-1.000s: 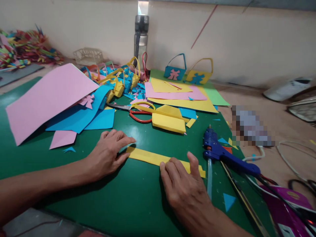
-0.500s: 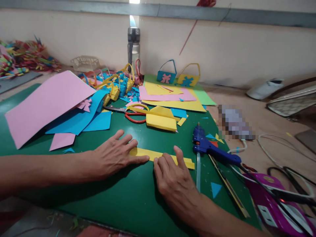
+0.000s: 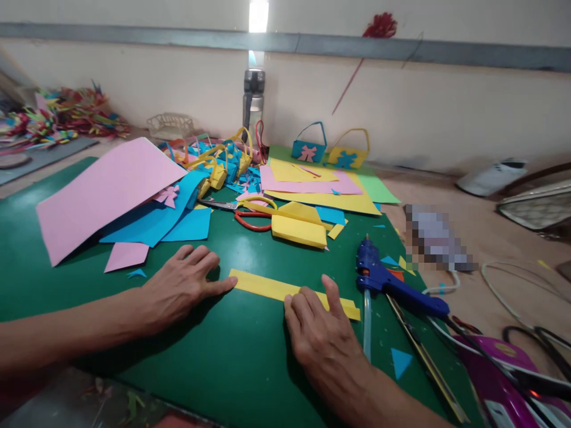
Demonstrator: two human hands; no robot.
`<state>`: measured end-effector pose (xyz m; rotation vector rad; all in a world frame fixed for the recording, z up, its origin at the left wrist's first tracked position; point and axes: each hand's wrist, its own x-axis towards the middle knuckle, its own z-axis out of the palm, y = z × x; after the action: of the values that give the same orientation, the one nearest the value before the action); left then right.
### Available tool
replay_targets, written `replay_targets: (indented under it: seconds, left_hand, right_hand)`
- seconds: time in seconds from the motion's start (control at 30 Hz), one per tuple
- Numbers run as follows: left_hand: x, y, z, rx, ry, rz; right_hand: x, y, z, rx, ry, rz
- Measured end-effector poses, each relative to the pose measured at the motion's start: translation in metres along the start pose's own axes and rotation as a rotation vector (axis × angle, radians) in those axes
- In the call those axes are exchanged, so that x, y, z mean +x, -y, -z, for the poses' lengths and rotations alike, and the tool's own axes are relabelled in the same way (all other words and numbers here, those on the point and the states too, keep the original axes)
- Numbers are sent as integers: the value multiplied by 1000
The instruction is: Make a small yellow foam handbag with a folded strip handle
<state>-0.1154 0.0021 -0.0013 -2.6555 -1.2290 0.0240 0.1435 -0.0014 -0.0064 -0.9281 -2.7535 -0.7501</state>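
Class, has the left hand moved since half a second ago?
Yes: the left hand has moved left along the yellow strip, away from the blue glue gun.

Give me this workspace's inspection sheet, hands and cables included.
Surface: flat, smooth green tabletop.
Job's things: long, narrow yellow paper strip, lying on the tabletop.
Clutter: red-and-yellow-handled metal scissors, pistol-shaped blue plastic glue gun, triangular blue paper scrap.
Left hand: thumb at the strip's left end.
Right hand: fingers on the strip, one raised.
Cables: white cable right of the tabletop; black cable near rounded magenta plastic box.
Surroundings: pale flat wall; tall, clear, dark-capped bottle.
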Motion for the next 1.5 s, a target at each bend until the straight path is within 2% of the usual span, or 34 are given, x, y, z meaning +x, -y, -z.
replay_targets:
  seconds: [0.2,0.3,0.4,0.47,0.53,0.63,0.73,0.87,1.0,1.2,1.37,1.5]
  left_hand:
    - [-19,10,-6,-23,-93,80]
    - [-12,6,0,-20,-224,92]
    - [8,-15,9,-38,-364,1]
    - [23,-34,11,-48,-307,-100]
    - [37,-51,11,-43,-179,-179]
    - [49,-64,5,-41,-72,-178]
    - [52,-64,0,-52,-56,-179]
    - [50,-58,-1,-69,-74,-174]
    - [51,-54,-5,-90,-128,-194]
    - [53,-52,-7,-29,-301,-148]
    - [54,-52,-2,-4,-366,-219]
    - [53,-45,-6,-33,-424,-196]
  right_hand:
    - [-3,-2,-1,2,-4,14]
    - [-2,-2,-1,13,-14,19]
    - [-1,-2,-2,25,-15,17]
    - [0,-1,-3,25,-11,13]
    - [0,-1,-2,17,-3,9]
    - [-1,-3,0,-11,1,16]
    - [-3,-8,4,-98,15,-22]
    - [-7,-16,8,-236,57,-69]
    - [-9,-18,7,-281,25,-49]
    - [-8,-11,7,-275,-47,-60]
    - [-10,-5,10,-205,-62,-84]
    - [-15,-11,9,-172,-61,-89]
